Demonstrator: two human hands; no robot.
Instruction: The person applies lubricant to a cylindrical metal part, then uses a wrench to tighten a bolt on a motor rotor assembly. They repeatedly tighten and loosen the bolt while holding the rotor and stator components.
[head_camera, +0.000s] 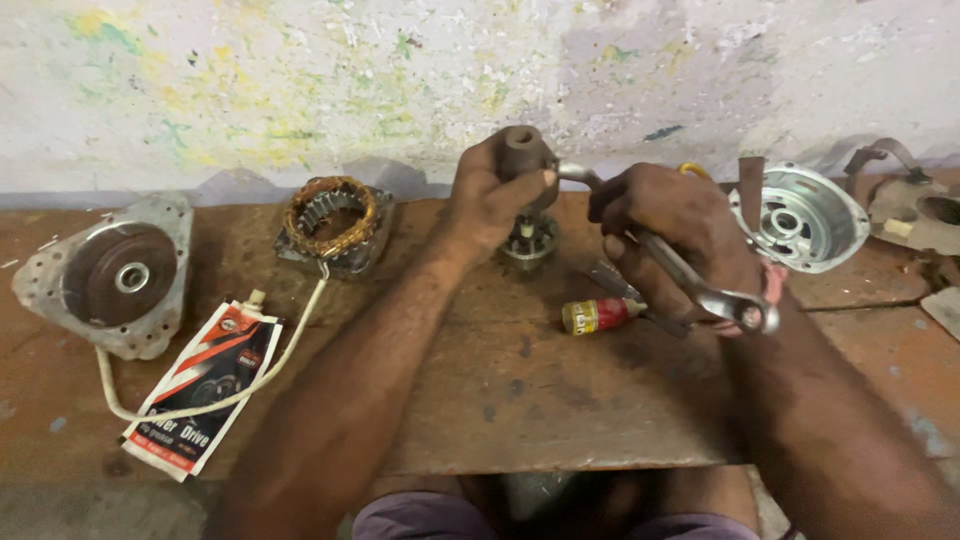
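Two hands at work over a worn brown counter (520, 400). Nearest item, left: a flattened red, white and black tube (200, 385), crossed by a cream cable (250, 385). Centre-right: a red and yellow screwdriver (600, 314), lying flat just beside the right hand. Right hand (670, 225): closed around a steel spanner (690, 280), ring end toward the viewer, far end reaching to the rotor. Left hand (490, 195): clenched on the dark cylindrical top of the rotor (528, 195), which stands upright on the counter between the two hands; its lower toothed part shows under the fist. Handling note, as a judgement: the left grip should stay firm and the shaft vertical, the spanner seated square on the fastener, or it may slip. Further back, left: grey housing with a dark pulley (115, 272); copper-wound stator (332, 222), joined to the cable. Right: silver end cover (805, 215), tilted. Behind: paint-flecked wall (350, 80).
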